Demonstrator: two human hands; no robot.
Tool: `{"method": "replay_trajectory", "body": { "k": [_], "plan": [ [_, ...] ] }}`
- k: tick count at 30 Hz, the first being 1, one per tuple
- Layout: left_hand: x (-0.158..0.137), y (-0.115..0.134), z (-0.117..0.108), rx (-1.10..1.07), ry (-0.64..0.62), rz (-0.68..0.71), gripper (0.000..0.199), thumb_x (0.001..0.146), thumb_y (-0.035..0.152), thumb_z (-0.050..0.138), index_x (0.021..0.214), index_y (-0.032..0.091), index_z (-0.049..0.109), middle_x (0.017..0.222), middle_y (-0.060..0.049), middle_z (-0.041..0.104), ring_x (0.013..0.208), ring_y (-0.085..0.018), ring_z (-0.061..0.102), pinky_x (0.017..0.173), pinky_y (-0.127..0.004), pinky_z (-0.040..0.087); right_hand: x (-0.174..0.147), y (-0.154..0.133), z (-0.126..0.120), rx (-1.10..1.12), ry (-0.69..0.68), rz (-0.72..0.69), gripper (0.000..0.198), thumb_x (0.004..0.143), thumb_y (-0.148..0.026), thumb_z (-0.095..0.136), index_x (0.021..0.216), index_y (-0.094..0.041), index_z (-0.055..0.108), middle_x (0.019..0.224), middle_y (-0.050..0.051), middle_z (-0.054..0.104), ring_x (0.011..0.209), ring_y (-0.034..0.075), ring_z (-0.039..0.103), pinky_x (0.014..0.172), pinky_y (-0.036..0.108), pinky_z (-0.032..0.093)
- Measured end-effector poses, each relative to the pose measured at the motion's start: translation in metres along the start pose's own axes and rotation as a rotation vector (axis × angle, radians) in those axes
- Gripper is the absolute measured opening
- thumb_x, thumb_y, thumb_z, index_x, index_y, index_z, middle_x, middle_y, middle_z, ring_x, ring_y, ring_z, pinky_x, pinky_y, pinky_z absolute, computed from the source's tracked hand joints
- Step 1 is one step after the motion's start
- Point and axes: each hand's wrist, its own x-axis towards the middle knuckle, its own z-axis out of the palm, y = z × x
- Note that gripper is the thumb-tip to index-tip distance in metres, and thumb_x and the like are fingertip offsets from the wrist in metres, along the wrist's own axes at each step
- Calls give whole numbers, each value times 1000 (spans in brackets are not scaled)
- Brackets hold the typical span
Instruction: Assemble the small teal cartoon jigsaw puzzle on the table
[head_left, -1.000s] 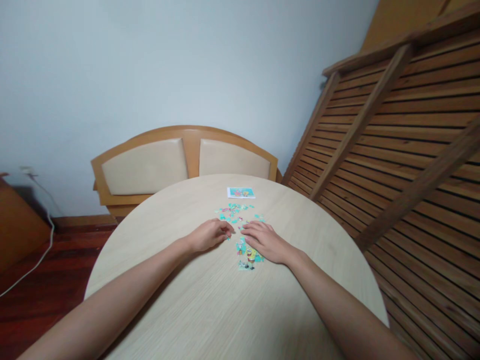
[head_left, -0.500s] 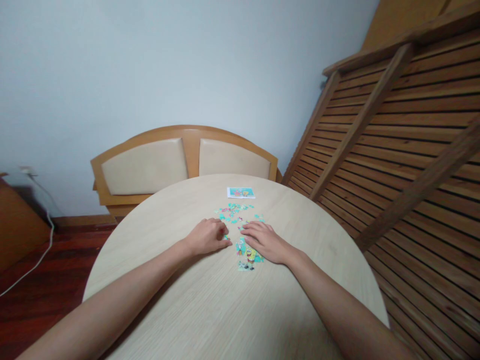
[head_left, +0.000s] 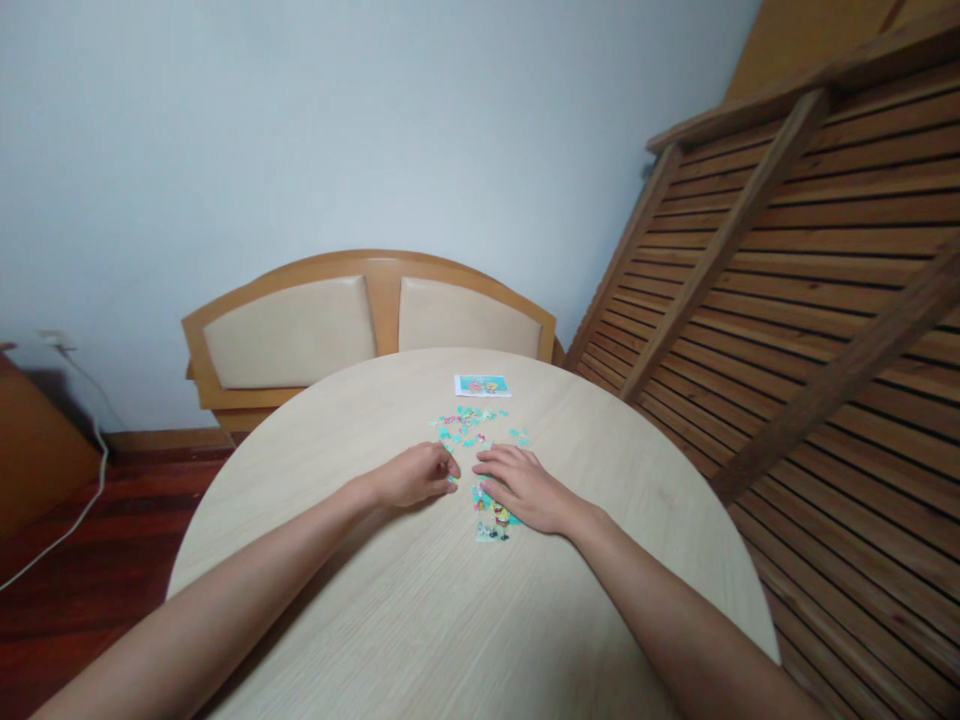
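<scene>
A partly joined jigsaw puzzle (head_left: pixel 493 533) with a yellow cartoon figure lies on the round table (head_left: pixel 420 620). My right hand (head_left: pixel 529 490) rests flat over its upper right part, fingers stretched out and covering some of it. To the left of the puzzle, my left hand (head_left: pixel 418 474) has its fingers curled toward the thumb. A small teal jigsaw piece (head_left: pixel 452 481) shows between the thumb and fingertip, mostly hidden. Beyond both hands, several loose jigsaw pieces (head_left: pixel 469 415) in teal, pink and yellow are scattered.
A picture card (head_left: pixel 483 386) with cartoon figures lies near the table's far edge. Behind the table stands a padded headboard (head_left: pixel 382 262) against the wall. A slatted wooden frame (head_left: pixel 795 290) leans along the right side. A white cable (head_left: pixel 101 470) hangs at the left.
My right hand has slid slightly left and down, covering more of the puzzle. My left hand has drawn back a little to the left, its fingers curling closer to the thumb.
</scene>
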Motion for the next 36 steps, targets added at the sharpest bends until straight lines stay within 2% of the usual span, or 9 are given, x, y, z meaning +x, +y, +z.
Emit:
{"method": "replay_trajectory", "body": {
  "k": [6, 12, 16, 20, 25, 28, 32, 36],
  "plan": [
    [-2, 7, -3, -140, -91, 57, 15, 83, 25, 62, 92, 15, 67, 86, -3, 68, 77, -15, 59, 73, -25, 45, 0, -3, -1, 4, -1, -13, 37, 102, -42, 40, 128, -26, 62, 137, 8, 57, 131, 25, 45, 110, 47, 31],
    [-3, 14, 1, -329, -93, 68, 12, 83, 23, 63, 92, 15, 60, 82, -1, 61, 74, -13, 55, 70, -24, 44, -2, 1, -4, 20, 5, 2, 36, 99, -43, 45, 126, -27, 63, 138, 8, 57, 133, 26, 44, 111, 48, 31],
    [-3, 23, 1, -395, -92, 45, 10, 87, 25, 59, 89, 15, 59, 81, -1, 60, 73, -12, 53, 68, -23, 44, -8, 6, -11, 44, -52, -18, 44, 85, -50, 65, 125, -29, 65, 143, 7, 53, 137, 31, 39, 113, 51, 28],
    [-2, 31, 2, -412, -63, 27, 18, 91, 32, 57, 90, 14, 62, 82, -3, 64, 72, -12, 55, 67, -23, 44, -12, 10, -17, 70, -97, -11, 58, 74, -55, 74, 126, -31, 64, 147, 6, 49, 140, 33, 35, 116, 53, 24],
    [1, 39, 12, -437, 14, 21, 22, 92, 33, 56, 90, 13, 66, 83, -5, 68, 72, -13, 58, 67, -23, 45, -12, 10, -16, 80, -103, 1, 59, 75, -57, 73, 127, -30, 64, 146, 8, 49, 140, 32, 36, 115, 51, 26],
    [2, 44, 18, -431, 48, 4, 23, 92, 33, 57, 88, 13, 68, 81, -4, 69, 70, -13, 58, 66, -22, 45, -12, 9, -17, 87, -94, -14, 53, 79, -57, 70, 125, -31, 65, 144, 7, 52, 139, 31, 37, 115, 51, 28],
    [3, 46, 23, -405, 30, 12, 24, 90, 32, 59, 86, 13, 72, 78, -4, 71, 69, -14, 59, 65, -22, 45, -14, 8, -22, 83, -61, -14, 44, 85, -54, 65, 121, -30, 68, 142, 8, 53, 136, 29, 41, 114, 50, 29],
    [4, 48, 26, -451, 10, 25, 23, 88, 31, 60, 85, 12, 74, 77, -5, 72, 66, -13, 60, 64, -22, 45, -15, 11, -23, 67, -56, -12, 46, 83, -55, 66, 120, -28, 68, 142, 9, 53, 137, 29, 40, 115, 49, 28]
  ]
}}
